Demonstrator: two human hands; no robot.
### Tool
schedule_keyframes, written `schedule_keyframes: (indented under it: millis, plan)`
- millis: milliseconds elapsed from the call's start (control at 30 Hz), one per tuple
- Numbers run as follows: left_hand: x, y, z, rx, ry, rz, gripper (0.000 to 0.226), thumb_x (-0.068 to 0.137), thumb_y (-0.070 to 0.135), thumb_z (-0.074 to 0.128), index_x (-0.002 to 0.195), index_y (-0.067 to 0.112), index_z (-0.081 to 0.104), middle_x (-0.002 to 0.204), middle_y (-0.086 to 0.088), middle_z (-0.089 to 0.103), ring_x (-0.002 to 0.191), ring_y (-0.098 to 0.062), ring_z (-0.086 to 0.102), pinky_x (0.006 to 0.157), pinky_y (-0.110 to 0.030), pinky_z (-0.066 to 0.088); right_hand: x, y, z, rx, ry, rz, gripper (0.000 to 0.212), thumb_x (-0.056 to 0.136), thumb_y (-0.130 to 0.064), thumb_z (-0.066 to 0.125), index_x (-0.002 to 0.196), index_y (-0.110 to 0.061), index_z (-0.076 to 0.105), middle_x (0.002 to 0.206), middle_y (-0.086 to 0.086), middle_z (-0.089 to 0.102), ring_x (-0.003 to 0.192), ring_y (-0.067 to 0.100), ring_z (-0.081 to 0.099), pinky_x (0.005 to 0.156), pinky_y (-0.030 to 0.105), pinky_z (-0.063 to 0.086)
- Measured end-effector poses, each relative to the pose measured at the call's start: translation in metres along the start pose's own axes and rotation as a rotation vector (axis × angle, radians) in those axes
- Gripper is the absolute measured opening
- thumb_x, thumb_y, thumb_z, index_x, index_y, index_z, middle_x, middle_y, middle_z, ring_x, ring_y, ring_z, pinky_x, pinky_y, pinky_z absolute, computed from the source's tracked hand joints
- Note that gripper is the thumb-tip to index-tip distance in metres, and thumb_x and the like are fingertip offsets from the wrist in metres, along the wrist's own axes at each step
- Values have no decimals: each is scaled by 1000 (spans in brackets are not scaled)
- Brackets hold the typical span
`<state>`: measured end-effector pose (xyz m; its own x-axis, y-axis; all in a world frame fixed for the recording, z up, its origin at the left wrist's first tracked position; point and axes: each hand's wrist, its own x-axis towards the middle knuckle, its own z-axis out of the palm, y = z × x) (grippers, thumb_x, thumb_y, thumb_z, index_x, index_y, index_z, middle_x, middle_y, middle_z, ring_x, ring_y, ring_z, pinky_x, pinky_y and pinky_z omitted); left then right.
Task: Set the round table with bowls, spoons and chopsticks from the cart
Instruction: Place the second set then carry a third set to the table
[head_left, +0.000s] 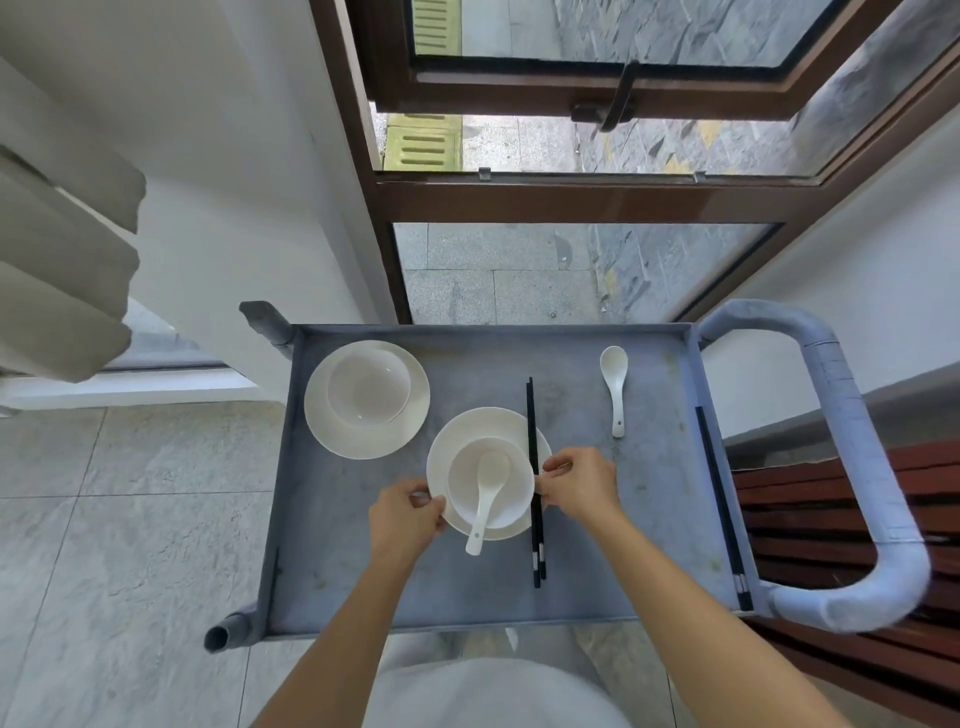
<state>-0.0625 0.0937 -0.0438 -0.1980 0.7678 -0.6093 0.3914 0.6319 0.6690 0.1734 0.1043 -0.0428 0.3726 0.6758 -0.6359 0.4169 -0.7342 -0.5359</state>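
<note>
On the grey cart tray a white plate carries a white bowl with a white spoon lying in it. My left hand pinches the plate's left rim. My right hand pinches its right rim together with a pair of black chopsticks lying across that edge. A second plate with an empty bowl sits at the back left. A loose spoon lies at the back right. Another chopstick pair rests along the tray's right wall.
The cart's padded blue handle loops out on the right, over a dark red slatted bench. A brown-framed glass door stands behind the cart. White walls flank it, and grey floor tiles spread to the left.
</note>
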Motion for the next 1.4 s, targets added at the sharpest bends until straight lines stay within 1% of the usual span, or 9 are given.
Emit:
schedule_keyframes:
  millis: [100,200,300,433,700,867,1067,1267,1400]
  plan:
    - [-4,-1,0,-14,4,-5,23,84,3,71,76,25,73,69,-5,77,58,-24,75,76,-43,65,1,0,-2,-43,49,-45,41,70,-30,94,99,-18,67,88,-4,71,82,13,67,75,29,54]
    - [-5,0,1,-30,12,-12,21,81,3,70,76,22,77,69,-3,78,66,-24,77,77,-44,65,11,0,-11,40,1,-35,49,66,-32,96,103,-22,66,92,-4,71,89,17,71,83,34,58]
    - [-8,2,5,-81,48,-34,17,80,2,70,85,15,80,77,-3,79,73,-24,77,76,-44,65,23,0,-20,60,-94,-26,41,59,-35,100,87,-26,71,86,-6,76,83,15,74,82,33,60]
    - [-15,2,16,-183,111,-72,17,82,-1,68,89,13,77,85,-7,78,80,-28,76,73,-44,66,36,0,-25,114,-214,-40,34,56,-28,102,78,-20,77,79,-3,79,74,8,76,62,19,59]
    - [-37,-3,32,-397,197,-86,18,84,-3,67,94,10,77,87,-11,78,83,-29,77,58,-24,61,45,-7,-47,179,-429,-219,37,71,-17,94,105,-14,80,78,1,78,74,9,76,62,17,58]
    - [-56,7,26,-574,246,-138,23,101,30,63,101,10,73,89,-8,78,80,-22,76,59,-24,60,37,-39,-59,135,-515,-335,48,73,-18,93,116,-7,74,99,17,71,86,22,74,68,21,61]
    - [-96,13,-15,-789,196,-105,51,85,57,70,101,9,78,95,-12,81,87,-27,79,67,-32,64,6,-85,-57,62,-659,-447,30,77,-17,90,105,-14,81,90,0,82,79,8,78,65,16,59]
    - [-148,-10,-67,-785,48,161,42,90,41,75,125,18,73,121,-11,75,113,-29,72,92,-33,60,-31,-122,-23,6,-777,-511,29,76,-15,91,103,-13,82,86,3,82,73,10,78,64,18,60]
    - [-175,-41,-103,-823,159,199,46,87,27,82,131,19,70,123,-10,75,114,-29,72,94,-38,60,-65,-146,16,-29,-881,-546,26,74,-15,91,99,-13,83,90,5,82,79,14,79,65,20,61]
